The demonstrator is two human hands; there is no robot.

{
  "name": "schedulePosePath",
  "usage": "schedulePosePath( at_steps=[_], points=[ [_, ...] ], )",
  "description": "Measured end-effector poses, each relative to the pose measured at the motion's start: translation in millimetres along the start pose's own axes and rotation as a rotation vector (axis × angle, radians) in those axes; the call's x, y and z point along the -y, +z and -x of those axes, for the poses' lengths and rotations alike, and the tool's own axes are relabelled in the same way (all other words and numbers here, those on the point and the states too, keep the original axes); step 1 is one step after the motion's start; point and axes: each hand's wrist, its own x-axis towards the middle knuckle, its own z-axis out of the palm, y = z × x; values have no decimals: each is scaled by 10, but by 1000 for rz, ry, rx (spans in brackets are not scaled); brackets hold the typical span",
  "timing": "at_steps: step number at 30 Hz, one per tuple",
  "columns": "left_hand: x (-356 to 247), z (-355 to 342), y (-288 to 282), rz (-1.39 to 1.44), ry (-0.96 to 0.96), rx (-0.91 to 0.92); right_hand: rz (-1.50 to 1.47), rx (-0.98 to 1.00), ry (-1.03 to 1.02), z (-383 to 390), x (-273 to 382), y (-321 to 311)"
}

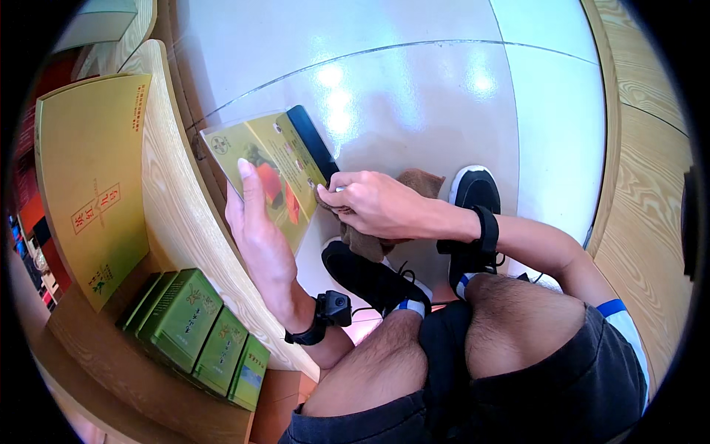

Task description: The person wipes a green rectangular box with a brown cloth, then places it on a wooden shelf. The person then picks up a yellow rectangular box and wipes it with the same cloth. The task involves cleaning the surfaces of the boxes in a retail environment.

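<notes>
A yellow printed panel [285, 177] with a food picture and a dark strip along its right edge is gripped at its left side by my left hand [259, 229], thumb on its face. My right hand [381, 207] is closed on a brown cloth [418, 181], its fingertips at the panel's lower right edge. The cloth hangs below my fingers and behind that hand. Each wrist has a black strap, the left one carrying a small camera [336, 303].
A wooden shelf [177, 170] on the left holds an upright yellow board [89, 155] and several green tins [188, 333]. A wooden cabinet [640, 155] borders the right. The tiled floor [407, 89] lies beyond my shoes [473, 192]. My legs occupy the lower middle.
</notes>
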Motion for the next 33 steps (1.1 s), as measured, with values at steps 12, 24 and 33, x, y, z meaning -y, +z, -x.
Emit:
schedulePosePath(
  at_steps=[12,24,33],
  points=[
    [31,-27,-70,-28,-47,40,-53,-115,244,-368,-231,-539],
    [53,-40,-101,74,-61,63,48,-292,105,-870,-421,-419],
    [12,-33,-67,48,-12,55,23,-59,78,-1003,-356,-321]
  ],
)
